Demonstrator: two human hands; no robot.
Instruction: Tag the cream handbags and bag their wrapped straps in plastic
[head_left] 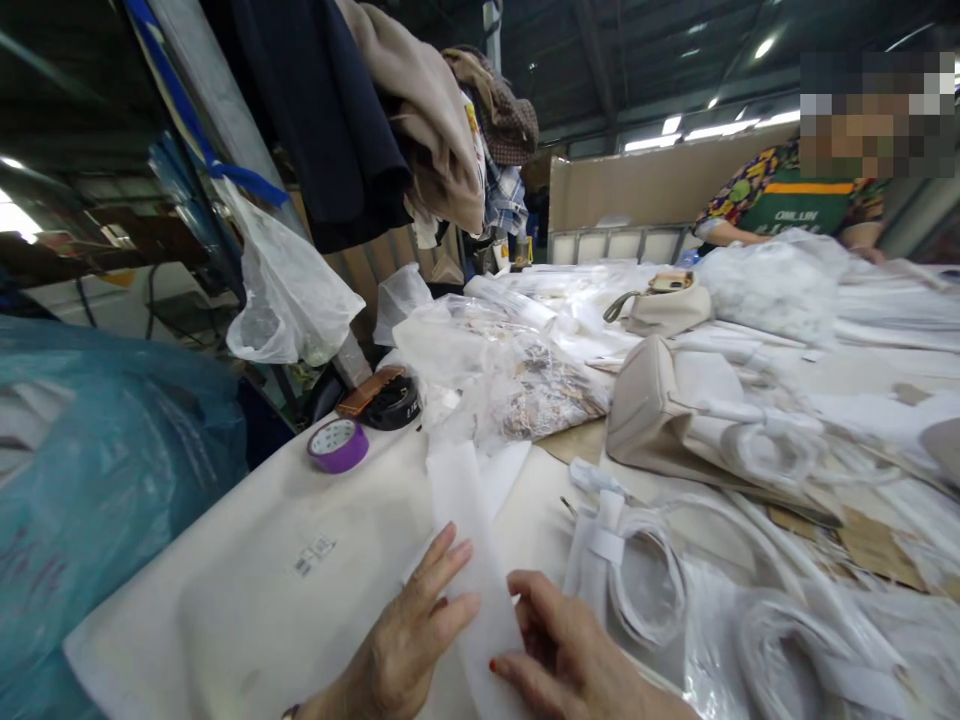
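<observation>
A long white strip (471, 520), thin like packing foam or paper, lies lengthwise on the pale table before me. My left hand (409, 635) rests on its left edge, fingers stretched out and apart. At the strip's right edge is my right hand (574, 650), its fingers bent, with a gap between thumb and forefinger; its thumb tip touches the strip. To the right lies a coiled pale strap (649, 580) bound with a white wrap. Another wrapped coil (787, 650) sits nearer the right corner. Beyond the strip's far end are crumpled clear plastic bags (480, 350).
A purple tape roll (339, 446) and a black roll (391, 402) lie at the table's left edge. Beige handbags (645, 400) and plastic-wrapped goods crowd the right side. A blue plastic sack (112, 500) bulges at left. Clothes (420, 110) hang above; a person in a green apron (799, 210) stands opposite.
</observation>
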